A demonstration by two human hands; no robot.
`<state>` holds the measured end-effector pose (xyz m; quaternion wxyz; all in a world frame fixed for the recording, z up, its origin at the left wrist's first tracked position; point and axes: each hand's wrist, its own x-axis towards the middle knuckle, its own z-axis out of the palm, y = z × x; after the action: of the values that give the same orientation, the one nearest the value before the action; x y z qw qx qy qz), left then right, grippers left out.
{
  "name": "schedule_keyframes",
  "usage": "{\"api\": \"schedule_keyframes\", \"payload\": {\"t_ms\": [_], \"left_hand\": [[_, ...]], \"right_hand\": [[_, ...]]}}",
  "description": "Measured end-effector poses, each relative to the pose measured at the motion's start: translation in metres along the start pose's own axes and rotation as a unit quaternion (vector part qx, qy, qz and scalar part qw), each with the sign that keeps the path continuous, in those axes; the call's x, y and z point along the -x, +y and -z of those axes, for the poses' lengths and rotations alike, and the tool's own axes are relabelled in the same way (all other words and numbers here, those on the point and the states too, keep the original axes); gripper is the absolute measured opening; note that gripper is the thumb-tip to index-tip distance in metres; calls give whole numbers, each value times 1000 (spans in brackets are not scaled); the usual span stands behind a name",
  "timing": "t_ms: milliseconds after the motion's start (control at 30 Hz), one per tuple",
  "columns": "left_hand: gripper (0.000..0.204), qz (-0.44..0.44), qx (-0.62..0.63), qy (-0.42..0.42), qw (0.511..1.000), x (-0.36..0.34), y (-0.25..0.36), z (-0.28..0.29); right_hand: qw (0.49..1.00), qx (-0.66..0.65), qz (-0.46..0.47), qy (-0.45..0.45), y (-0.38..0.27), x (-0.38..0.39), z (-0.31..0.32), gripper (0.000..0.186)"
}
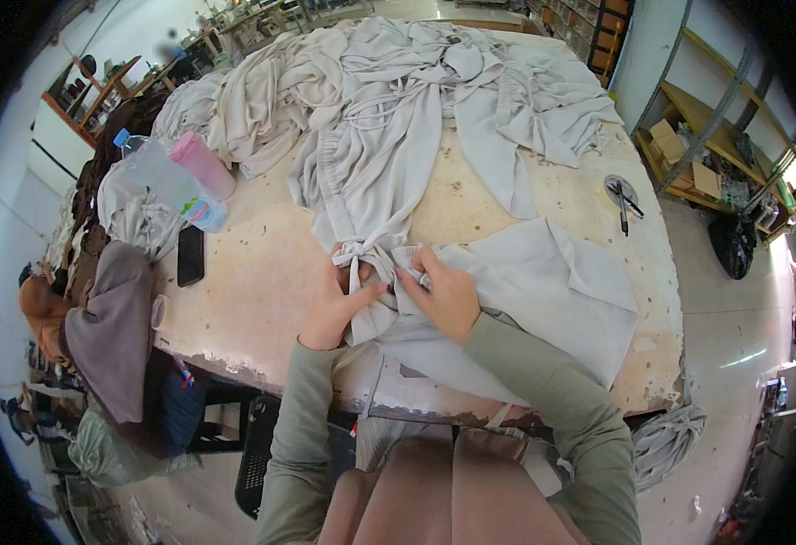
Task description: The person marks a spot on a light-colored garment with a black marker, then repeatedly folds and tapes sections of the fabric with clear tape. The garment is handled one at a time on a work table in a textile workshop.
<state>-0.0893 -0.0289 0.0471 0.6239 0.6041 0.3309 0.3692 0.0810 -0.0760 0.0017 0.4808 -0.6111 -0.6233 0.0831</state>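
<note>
A pair of light grey trousers (552, 295) lies across the near part of the table, its smooth legs spread to the right. My left hand (329, 307) is closed on the bunched waistband, thumb on top, beside a knotted drawstring (354, 252). Close by on the right, my right hand (445, 292) pinches a gathered edge of the same trousers between thumb and fingers. The folds hide some of my fingertips. Just beyond my hands, another grey garment with an elastic waist (375, 173) trails down from the heap.
A large heap of pale garments (398, 68) covers the table's far side. At left are a clear bottle (166, 177), a pink tumbler (203, 165) and a black phone (191, 256). A pen (623, 214) rests on a round dish at right. Another person (112, 336) is seated left.
</note>
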Motion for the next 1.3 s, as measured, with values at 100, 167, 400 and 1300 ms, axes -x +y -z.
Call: {"api": "schedule_keyframes", "payload": {"t_ms": [100,167,400,1300], "left_hand": [[63,22,-47,8,999,5,-17,23],[75,84,-76,-11,993,11,-20,45],[89,-108,-350,-107,924,42,-46,56],[35,-23,171,133,976,41,-34,23]], "right_hand": [[999,-25,-45,16,23,-3,-11,26],[996,-50,-59,53,39,-15,-11,27],[972,-137,-145,125,44,-32,1,27],[973,-132,-183,46,48,-43,22,31]]}}
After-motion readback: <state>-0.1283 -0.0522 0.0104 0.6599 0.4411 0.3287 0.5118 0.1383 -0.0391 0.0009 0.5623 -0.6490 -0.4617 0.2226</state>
